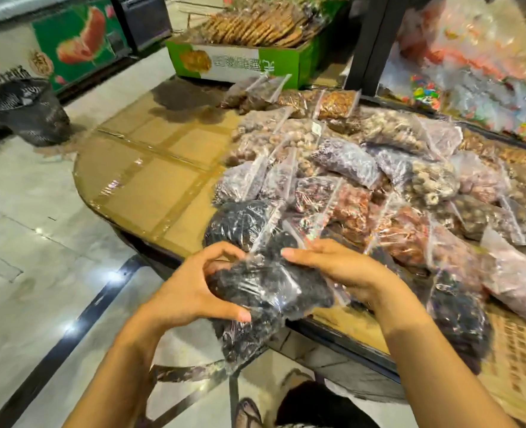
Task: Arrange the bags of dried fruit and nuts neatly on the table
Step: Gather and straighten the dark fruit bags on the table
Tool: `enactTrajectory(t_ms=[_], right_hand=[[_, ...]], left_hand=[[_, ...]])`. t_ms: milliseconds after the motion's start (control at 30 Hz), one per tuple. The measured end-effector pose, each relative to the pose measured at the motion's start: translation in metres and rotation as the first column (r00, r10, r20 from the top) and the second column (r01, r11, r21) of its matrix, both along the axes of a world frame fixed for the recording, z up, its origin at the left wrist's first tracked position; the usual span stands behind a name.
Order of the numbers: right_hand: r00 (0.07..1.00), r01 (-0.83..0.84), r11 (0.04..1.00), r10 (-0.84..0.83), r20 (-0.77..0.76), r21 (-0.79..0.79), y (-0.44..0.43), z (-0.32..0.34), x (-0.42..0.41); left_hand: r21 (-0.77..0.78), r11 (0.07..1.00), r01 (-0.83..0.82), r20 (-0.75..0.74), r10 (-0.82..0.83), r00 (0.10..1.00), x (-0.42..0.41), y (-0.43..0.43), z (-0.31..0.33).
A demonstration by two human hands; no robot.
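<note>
Both my hands hold one clear bag of black dried fruit (pixel 264 291) at the table's near edge. My left hand (pixel 190 288) grips its left side, thumb underneath. My right hand (pixel 342 270) presses on its top right corner. Part of the bag hangs below the table edge. Behind it lies another black bag (pixel 240 223). A heap of clear bags (pixel 363 168) with brown, purple and reddish nuts and fruit covers the right half of the cardboard-covered table (pixel 162 168).
A green box of flat round biscuits (pixel 249 60) stands at the table's far side. A black post (pixel 369 41) rises behind the heap, with bags of coloured sweets (pixel 471 88) beyond. A dark mesh basket (pixel 30 112) stands on the tiled floor at left.
</note>
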State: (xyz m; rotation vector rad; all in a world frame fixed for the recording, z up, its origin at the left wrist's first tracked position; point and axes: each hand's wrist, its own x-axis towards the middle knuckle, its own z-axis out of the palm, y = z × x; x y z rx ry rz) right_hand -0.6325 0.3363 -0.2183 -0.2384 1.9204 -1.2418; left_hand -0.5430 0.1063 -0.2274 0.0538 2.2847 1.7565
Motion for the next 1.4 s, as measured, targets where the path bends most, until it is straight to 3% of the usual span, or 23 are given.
enactTrajectory(t_ms=[67, 133, 267, 333, 433, 500, 567, 767, 833, 900, 967, 1000, 1133, 1233, 1400], right_hand=[[0.996, -0.090, 0.995, 0.090, -0.005, 0.043, -0.011, -0.001, -0.004], [0.997, -0.079, 0.997, 0.079, -0.019, 0.006, -0.021, -0.007, -0.012], [0.993, 0.106, 0.984, -0.113, -0.046, -0.141, -0.039, -0.007, -0.030], [0.974, 0.208, 0.961, -0.221, -0.055, -0.180, -0.051, -0.006, -0.039], [0.931, 0.347, 0.910, -0.364, -0.040, -0.227, -0.073, -0.003, -0.052], [0.908, 0.401, 0.879, -0.419, -0.019, -0.257, -0.082, -0.005, -0.058], [0.890, 0.441, 0.854, -0.457, 0.008, -0.277, -0.088, -0.009, -0.061], [0.841, 0.496, 0.855, -0.516, -0.165, -0.150, -0.113, -0.022, -0.068], [0.766, 0.594, 0.799, -0.596, -0.241, -0.089, -0.121, -0.031, -0.065], [0.622, 0.731, 0.682, -0.646, -0.443, 0.032, -0.126, -0.037, -0.057], [0.495, 0.828, 0.528, -0.530, -0.689, 0.188, -0.128, -0.043, -0.048], [0.489, 0.843, 0.469, -0.469, -0.735, 0.261, -0.133, -0.049, -0.044], [0.509, 0.851, 0.425, -0.519, -0.687, 0.309, -0.152, -0.076, -0.032], [0.462, 0.885, 0.343, -0.558, -0.690, 0.315, -0.164, -0.077, -0.028], [0.383, 0.924, 0.287, -0.646, -0.661, 0.255, -0.167, -0.075, -0.035]], left_hand=[[-0.039, 0.999, 0.034, -0.031, -0.035, 0.999, -0.007, -0.004, 0.000], [-0.020, 1.000, 0.005, -0.053, -0.006, 0.999, -0.017, -0.008, -0.002], [0.073, 0.990, -0.121, -0.064, 0.126, 0.990, -0.038, -0.025, 0.002], [0.037, 0.992, -0.121, -0.091, 0.124, 0.988, -0.052, -0.040, 0.006], [-0.223, 0.973, -0.063, -0.121, 0.037, 0.992, -0.073, -0.051, 0.006], [-0.476, 0.879, -0.021, -0.227, -0.100, 0.969, -0.086, -0.051, 0.000], [-0.577, 0.816, -0.031, -0.305, -0.181, 0.935, -0.100, -0.056, -0.008], [-0.448, 0.891, 0.068, -0.404, -0.270, 0.874, -0.145, -0.091, -0.031], [-0.410, 0.903, 0.132, -0.419, -0.314, 0.852, -0.160, -0.106, -0.041], [-0.393, 0.898, 0.199, -0.416, -0.367, 0.832, -0.173, -0.124, -0.053], [-0.351, 0.895, 0.273, -0.373, -0.402, 0.836, -0.185, -0.140, -0.065], [-0.333, 0.886, 0.322, -0.331, -0.430, 0.840, -0.190, -0.148, -0.072], [-0.356, 0.838, 0.413, -0.236, -0.508, 0.828, -0.201, -0.165, -0.092], [-0.428, 0.779, 0.459, -0.216, -0.581, 0.785, -0.212, -0.184, -0.101], [-0.542, 0.655, 0.526, -0.092, -0.669, 0.738, -0.219, -0.189, -0.100]])
